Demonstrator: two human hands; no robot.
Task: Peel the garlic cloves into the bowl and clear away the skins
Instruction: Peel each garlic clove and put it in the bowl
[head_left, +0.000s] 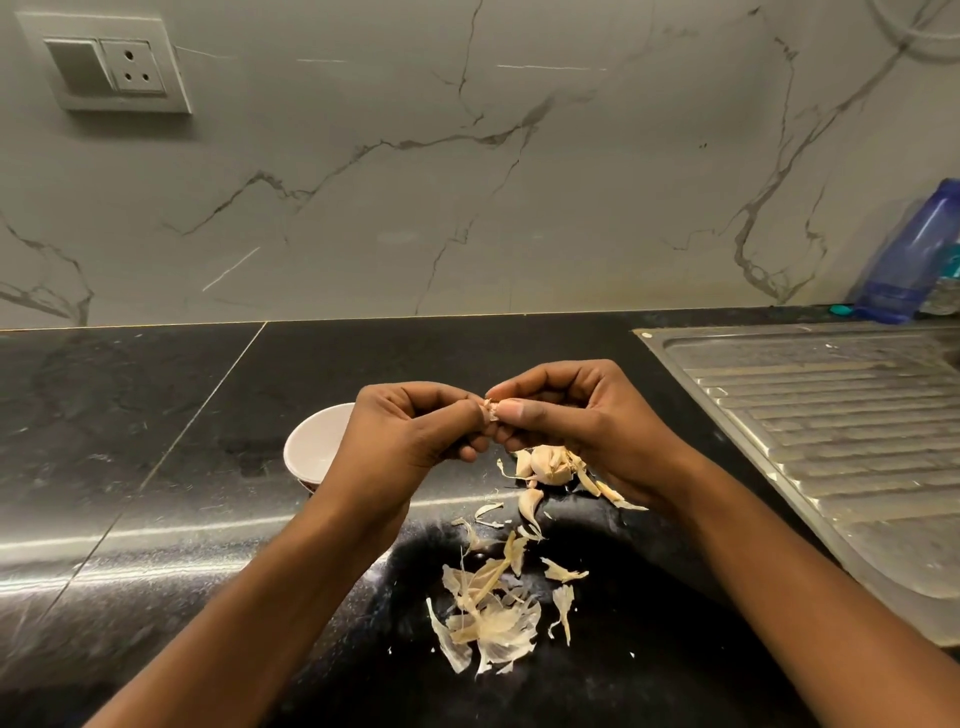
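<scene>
Head view: a garlic clove (492, 408) is pinched between left hand (410, 431) and right hand (576, 415), fingers curled, above the black countertop (156, 467). White bowl (317, 447) is partly hidden behind the left hand. Remaining garlic (548, 464) lies under the right hand; skins (488, 613) are scattered toward the near edge.

garlic head (548, 465), skins (488, 613) and a white bowl (311, 447) on a bench (156, 467)
one clove (491, 410) held above the broken head, right of the bowl; papery skins scattered nearer.
</scene>
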